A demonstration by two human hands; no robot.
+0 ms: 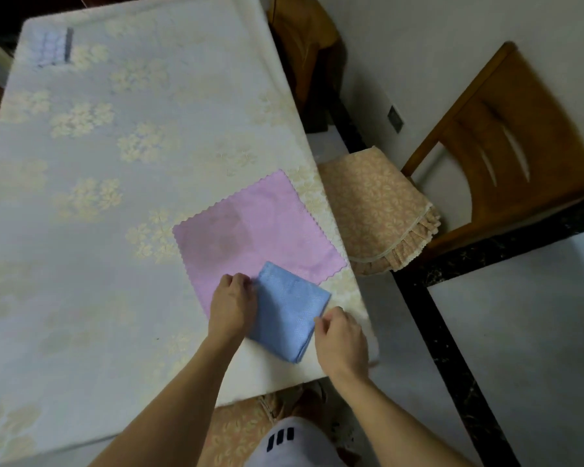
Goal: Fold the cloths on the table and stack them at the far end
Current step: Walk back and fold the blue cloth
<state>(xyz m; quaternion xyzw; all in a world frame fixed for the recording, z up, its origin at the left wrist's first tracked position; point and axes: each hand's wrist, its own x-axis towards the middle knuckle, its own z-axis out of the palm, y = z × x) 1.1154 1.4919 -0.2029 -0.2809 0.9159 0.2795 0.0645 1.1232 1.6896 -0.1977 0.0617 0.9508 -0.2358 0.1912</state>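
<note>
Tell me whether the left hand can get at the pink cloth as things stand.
Probably yes. The left hand already rests over the near corner of the pink cloth, which lies flat and open beyond it. Only the folded blue cloth overlaps that cloth's near edge; nothing else covers it.

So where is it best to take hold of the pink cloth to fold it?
Probably the pink cloth is best pinched at its two far corners, reaching over from the near side. It lies flat and unfolded, and the folded blue cloth and left hand cover its near edge.
</note>
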